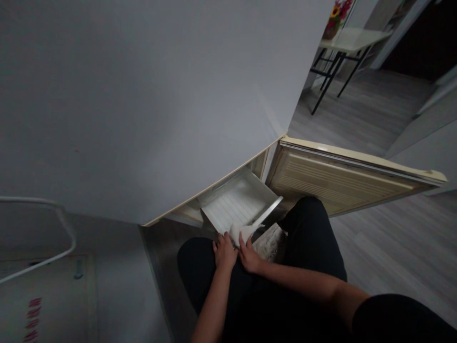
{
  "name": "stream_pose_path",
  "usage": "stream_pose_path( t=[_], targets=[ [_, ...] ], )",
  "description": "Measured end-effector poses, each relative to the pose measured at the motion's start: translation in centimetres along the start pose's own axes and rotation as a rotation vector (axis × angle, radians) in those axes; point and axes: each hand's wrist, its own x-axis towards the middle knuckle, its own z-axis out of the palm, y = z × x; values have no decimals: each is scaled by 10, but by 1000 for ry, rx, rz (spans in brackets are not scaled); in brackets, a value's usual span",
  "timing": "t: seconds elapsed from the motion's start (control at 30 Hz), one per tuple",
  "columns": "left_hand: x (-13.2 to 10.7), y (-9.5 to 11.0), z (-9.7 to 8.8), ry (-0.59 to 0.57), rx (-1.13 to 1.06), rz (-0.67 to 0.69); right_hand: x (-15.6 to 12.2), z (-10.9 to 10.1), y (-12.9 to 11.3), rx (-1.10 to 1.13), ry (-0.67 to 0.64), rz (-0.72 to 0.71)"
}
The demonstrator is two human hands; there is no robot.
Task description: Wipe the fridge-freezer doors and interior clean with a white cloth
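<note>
A white drawer [240, 196] is pulled out of a low compartment in front of me, tilted in view, with ridges along its bottom. My left hand [224, 251] rests at the drawer's near corner, fingers lying over its edge. Beside it, my right hand [249, 256] is closed on a crumpled white cloth [243, 232], which lies against the drawer's front edge. Part of the cloth lies between the two hands. Below the drawer front, between my knees, is a whitish, mottled thing [272, 242] that I cannot make out.
The cabinet door [342, 178], ribbed inside, stands swung out to the right. A large pale panel [160, 95] rises above the drawer. My knees [310, 228] flank the drawer. A white bent rail [66, 224] is at left. A table [352, 39] with flowers [337, 14] stands far right.
</note>
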Motion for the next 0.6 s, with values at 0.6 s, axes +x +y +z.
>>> stream_pose_path(
  t=[0.6],
  targets=[
    [-6,2,4,-81,16,31,99,-111,32,640,920,222]
  ],
)
